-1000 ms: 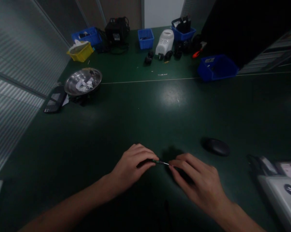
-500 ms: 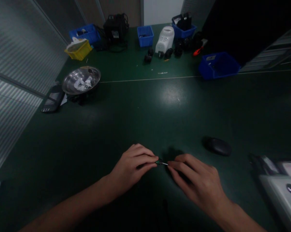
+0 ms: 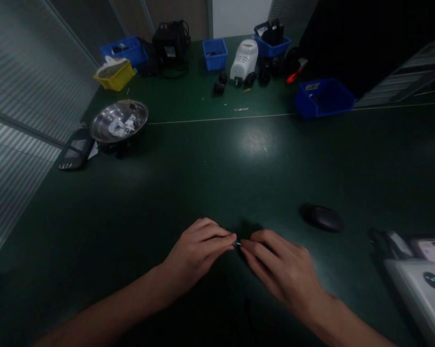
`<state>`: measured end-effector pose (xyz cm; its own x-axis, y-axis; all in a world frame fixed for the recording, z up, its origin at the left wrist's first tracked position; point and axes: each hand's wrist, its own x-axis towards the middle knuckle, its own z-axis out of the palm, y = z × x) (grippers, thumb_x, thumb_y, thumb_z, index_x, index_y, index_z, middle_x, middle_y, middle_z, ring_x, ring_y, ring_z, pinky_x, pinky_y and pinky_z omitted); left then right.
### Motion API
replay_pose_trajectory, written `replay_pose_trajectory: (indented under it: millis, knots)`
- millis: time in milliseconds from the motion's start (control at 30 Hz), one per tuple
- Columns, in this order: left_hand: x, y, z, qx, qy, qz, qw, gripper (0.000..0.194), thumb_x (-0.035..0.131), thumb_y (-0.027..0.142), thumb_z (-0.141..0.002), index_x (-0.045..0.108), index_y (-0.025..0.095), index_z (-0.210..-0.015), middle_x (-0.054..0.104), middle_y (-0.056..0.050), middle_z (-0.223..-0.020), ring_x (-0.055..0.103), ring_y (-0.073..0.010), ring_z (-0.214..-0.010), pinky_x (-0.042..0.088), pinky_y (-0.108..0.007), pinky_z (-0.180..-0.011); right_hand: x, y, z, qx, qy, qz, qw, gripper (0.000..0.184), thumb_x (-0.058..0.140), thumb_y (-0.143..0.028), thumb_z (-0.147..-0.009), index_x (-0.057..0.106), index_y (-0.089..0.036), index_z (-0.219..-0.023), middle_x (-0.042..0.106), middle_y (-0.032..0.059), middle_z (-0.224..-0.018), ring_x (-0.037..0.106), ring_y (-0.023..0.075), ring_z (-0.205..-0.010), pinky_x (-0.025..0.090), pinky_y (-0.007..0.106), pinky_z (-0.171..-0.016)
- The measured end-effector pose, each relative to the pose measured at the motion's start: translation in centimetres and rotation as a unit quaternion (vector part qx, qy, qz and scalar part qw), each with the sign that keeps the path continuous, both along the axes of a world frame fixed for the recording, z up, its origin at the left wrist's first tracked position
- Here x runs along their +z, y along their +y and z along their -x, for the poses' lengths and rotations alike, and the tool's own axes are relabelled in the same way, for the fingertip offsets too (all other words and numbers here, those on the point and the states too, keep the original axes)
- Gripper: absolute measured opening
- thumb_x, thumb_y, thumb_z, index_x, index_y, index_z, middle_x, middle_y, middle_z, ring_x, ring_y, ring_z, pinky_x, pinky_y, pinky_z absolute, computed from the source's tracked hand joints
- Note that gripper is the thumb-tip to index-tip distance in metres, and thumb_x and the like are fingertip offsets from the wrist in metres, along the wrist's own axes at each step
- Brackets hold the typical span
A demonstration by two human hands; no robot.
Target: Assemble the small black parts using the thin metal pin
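Note:
In the head view, my left hand (image 3: 201, 250) pinches a tiny green-and-dark part (image 3: 235, 244) between thumb and fingertips, most of it hidden. Out of that part, towards the right, points a short thin silver piece (image 3: 239, 244). My right hand (image 3: 287, 270) has its thumb and index finger pressed together at the silver piece's other end. Whether the silver piece belongs to the green part is too small to tell. Both hands are low over the dark green table (image 3: 188, 183), fingertips almost meeting.
A black computer mouse (image 3: 324, 218) lies right of my hands, with a white device (image 3: 419, 284) beyond it. A metal bowl (image 3: 98, 126) holding white scraps stands at left. Blue bins (image 3: 216, 61), a yellow bin (image 3: 120, 81) and a white plastic housing (image 3: 243, 62) line the back.
My right hand has moved left, closer to my left hand, and less of the silver piece shows between them. My left hand stays nearly in place.

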<state>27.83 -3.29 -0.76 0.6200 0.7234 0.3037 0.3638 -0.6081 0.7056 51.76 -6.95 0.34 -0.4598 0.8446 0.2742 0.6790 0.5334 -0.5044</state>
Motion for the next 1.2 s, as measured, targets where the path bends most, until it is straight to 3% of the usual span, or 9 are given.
replay_pose_trajectory:
  millis: [267,467,800,1067,1200]
  knots:
    - [0.7,-0.5,0.0,-0.015,0.052,-0.035,0.998,0.032,0.056,0.011,-0.102,0.066,0.017,-0.131,0.072,-0.009,-0.117,0.065,-0.0178,-0.102,0.057,-0.032,-0.088,0.5,0.0,0.3,0.004,0.027,-0.002,1.000,0.017,0.052,-0.020,-0.105,0.069,-0.019,-0.106,0.068,0.0039,-0.094,0.064,0.0129,-0.077,0.048,0.025,-0.066]
    - [0.9,-0.4,0.0,-0.010,0.063,-0.022,0.998,0.041,0.060,0.014,-0.100,0.059,0.020,-0.141,0.071,-0.007,-0.116,0.062,-0.0176,-0.102,0.055,-0.033,-0.089,0.4,-0.1,-0.1,-0.025,0.045,-0.009,0.999,0.014,0.057,-0.020,-0.103,0.070,-0.019,-0.108,0.068,0.0040,-0.096,0.066,0.0124,-0.081,0.050,0.024,-0.069]
    - [1.9,-0.2,-0.7,-0.060,0.203,-0.039,0.976,0.049,0.048,0.019,-0.102,0.048,0.012,-0.151,0.064,-0.014,-0.114,0.058,-0.0255,-0.103,0.053,-0.042,-0.088,0.4,0.3,-0.7,-0.034,-0.052,-0.050,0.997,0.020,0.052,-0.019,-0.104,0.072,-0.019,-0.101,0.068,0.0051,-0.097,0.064,0.0137,-0.078,0.048,0.026,-0.067]
    - [2.0,-0.3,-0.4,-0.057,0.173,-0.018,0.983,0.048,0.047,0.020,-0.103,0.046,0.013,-0.151,0.065,-0.014,-0.116,0.059,-0.0246,-0.105,0.051,-0.042,-0.090,0.6,-0.1,-1.4,-0.030,-0.071,-0.051,0.996,0.019,0.052,-0.019,-0.103,0.071,-0.020,-0.102,0.068,0.0059,-0.099,0.063,0.0149,-0.079,0.047,0.027,-0.067]
    - [2.1,-0.4,0.1,-0.073,0.152,-0.004,0.986,0.032,0.053,0.022,-0.102,0.059,0.015,-0.132,0.068,-0.011,-0.112,0.060,-0.0230,-0.101,0.051,-0.040,-0.089,0.6,-0.4,-1.8,-0.036,-0.065,-0.037,0.997,0.018,0.053,-0.019,-0.102,0.071,-0.020,-0.101,0.067,0.0056,-0.099,0.063,0.0151,-0.079,0.046,0.027,-0.066]
